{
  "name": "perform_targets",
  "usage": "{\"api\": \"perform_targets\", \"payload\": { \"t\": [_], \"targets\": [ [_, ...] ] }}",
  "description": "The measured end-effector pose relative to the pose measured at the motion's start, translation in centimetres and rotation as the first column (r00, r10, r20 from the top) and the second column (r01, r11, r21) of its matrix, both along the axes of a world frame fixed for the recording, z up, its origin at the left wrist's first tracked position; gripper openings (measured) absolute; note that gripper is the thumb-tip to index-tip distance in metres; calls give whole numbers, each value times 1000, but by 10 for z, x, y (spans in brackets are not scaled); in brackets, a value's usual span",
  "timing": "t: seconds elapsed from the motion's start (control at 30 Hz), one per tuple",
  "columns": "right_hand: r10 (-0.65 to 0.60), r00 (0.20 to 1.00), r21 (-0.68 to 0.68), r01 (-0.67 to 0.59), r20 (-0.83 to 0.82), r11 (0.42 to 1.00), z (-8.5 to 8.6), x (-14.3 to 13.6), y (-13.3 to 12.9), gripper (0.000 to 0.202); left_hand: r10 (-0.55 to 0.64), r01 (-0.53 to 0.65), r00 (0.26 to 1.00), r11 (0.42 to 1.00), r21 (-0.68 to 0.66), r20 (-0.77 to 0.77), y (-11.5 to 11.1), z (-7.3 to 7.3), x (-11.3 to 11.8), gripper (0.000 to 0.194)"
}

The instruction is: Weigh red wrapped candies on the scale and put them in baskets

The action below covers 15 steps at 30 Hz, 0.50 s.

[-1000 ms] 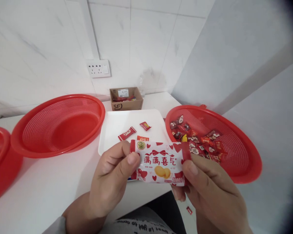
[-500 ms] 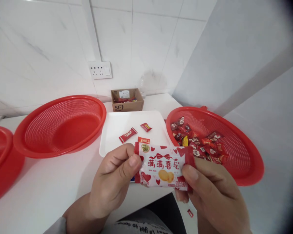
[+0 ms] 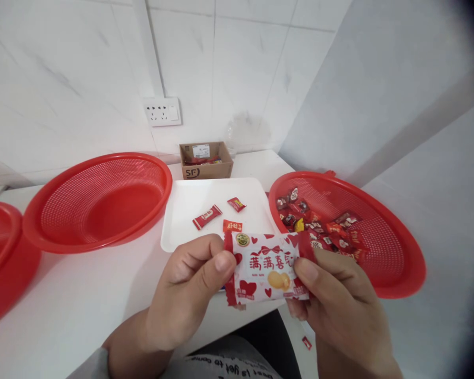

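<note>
A white packet with red ends, red hearts and a picture of yellow biscuits (image 3: 266, 271) is stretched between my two hands, upright to the camera. My left hand (image 3: 195, 289) pinches its left end between thumb and fingers. The right end is gripped by my right hand (image 3: 339, 300), thumb in front and fingers behind. Beyond the packet, a white tray (image 3: 177, 210) bears a long red wrapped sweet (image 3: 207, 217), a small red one (image 3: 236, 204) and an orange-red one (image 3: 233, 226), partly covered by the packet.
At the right, a red mesh basket (image 3: 398, 258) holds several wrapped sweets. Two more red baskets (image 3: 98, 200) (image 3: 8, 263) stand at the left. A cardboard box (image 3: 207, 171) with packets inside is behind the tray. A small red wrapper (image 3: 307, 342) lies low, near my right wrist.
The packet has shifted slightly right at its left end, and my left hand has moved right with it. My right hand has drawn in a little to the left. Both still hold the packet.
</note>
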State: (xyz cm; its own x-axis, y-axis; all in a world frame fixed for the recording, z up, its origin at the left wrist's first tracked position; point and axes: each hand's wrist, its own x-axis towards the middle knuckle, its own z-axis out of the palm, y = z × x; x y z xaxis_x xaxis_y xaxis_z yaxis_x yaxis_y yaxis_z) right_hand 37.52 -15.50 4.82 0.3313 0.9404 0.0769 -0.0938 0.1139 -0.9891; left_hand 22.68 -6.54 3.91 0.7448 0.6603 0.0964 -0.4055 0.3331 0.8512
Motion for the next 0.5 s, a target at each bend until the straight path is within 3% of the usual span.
{"api": "perform_targets", "payload": {
  "t": [0.33, 0.5],
  "targets": [
    [-39, 999, 0, 39, -9, 999, -1, -2, 2, 39, -15, 14, 1000, 999, 45, 26, 0, -2, -2, 30],
    [-41, 998, -45, 39, -56, 998, -5, -1, 2, 40, 100, -102, 994, 990, 98, 32, 0, -4, -1, 30]
  ]
}}
